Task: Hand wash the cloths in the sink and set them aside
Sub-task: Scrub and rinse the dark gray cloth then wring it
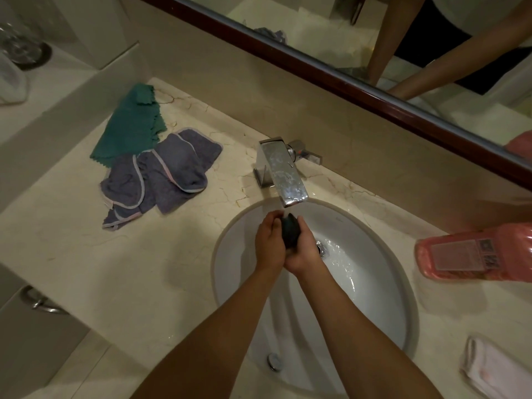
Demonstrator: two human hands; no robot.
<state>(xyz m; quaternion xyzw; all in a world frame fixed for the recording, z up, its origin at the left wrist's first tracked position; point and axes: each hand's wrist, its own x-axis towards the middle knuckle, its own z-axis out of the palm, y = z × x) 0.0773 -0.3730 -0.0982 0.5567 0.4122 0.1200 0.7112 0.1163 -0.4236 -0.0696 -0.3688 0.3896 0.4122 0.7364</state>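
Cloth (289, 231), dark and bunched, sits squeezed between our left hand (269, 243) and right hand (305, 251), both clenched around it just under the faucet (283, 174). We judge it soft, waterlogged, slippery; grip the whole wad.

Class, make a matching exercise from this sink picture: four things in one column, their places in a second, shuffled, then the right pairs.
Things:
1. dark cloth
2. green cloth
3. pink bottle
4. white cloth

Places:
A. lying on the counter right of the sink
B. squeezed in both hands under the tap
C. counter's near right corner
D. counter left of the tap, beside grey cloths

Pairs: 1-B, 2-D, 3-A, 4-C
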